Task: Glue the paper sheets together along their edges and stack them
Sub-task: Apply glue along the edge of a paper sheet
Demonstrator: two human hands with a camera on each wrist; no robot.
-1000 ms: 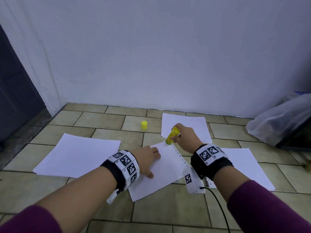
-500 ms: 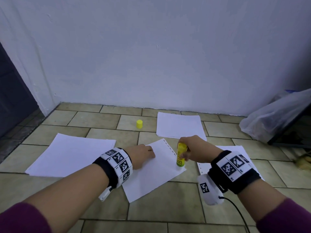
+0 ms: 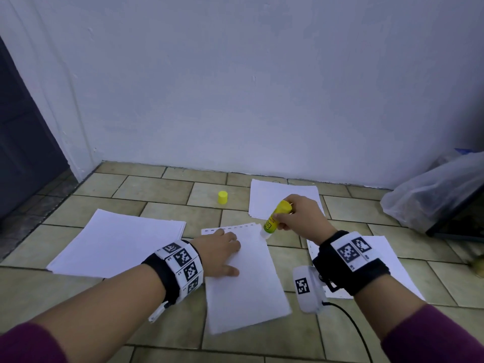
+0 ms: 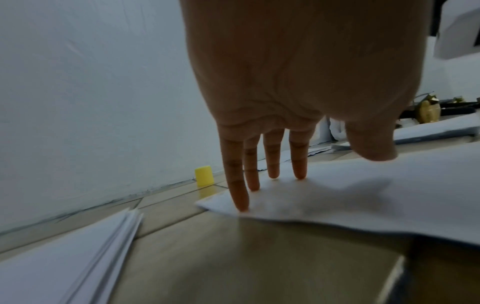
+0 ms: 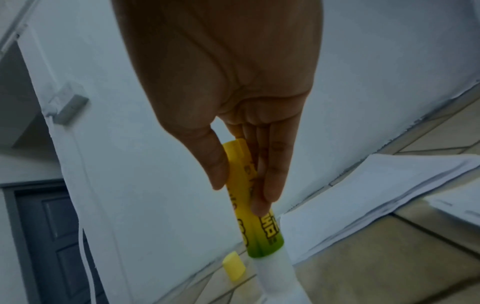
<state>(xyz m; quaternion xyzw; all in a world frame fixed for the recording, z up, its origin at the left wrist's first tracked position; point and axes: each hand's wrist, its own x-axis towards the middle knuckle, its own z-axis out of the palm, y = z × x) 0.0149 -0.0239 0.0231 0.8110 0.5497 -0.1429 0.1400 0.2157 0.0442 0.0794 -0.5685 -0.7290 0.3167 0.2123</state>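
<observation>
A white sheet (image 3: 246, 281) with a perforated far edge lies on the tiled floor in front of me. My left hand (image 3: 220, 251) presses flat on its upper left part, fingers straight (image 4: 240, 191). My right hand (image 3: 296, 216) grips a yellow-green glue stick (image 3: 276, 217), tilted, its white tip touching the sheet's far right corner. In the right wrist view thumb and fingers pinch the glue stick (image 5: 249, 207). The yellow cap (image 3: 222, 197) stands apart on the floor beyond the sheet.
A paper stack (image 3: 117, 242) lies to the left, another stack (image 3: 267, 197) near the wall, and more sheets (image 3: 387, 260) under my right wrist. A plastic bag (image 3: 432, 189) sits at right. A dark door (image 3: 23, 142) is at left.
The right hand carried the glue stick from the sheet's near right edge up to its far right corner. The sheet turned straighter under the left hand.
</observation>
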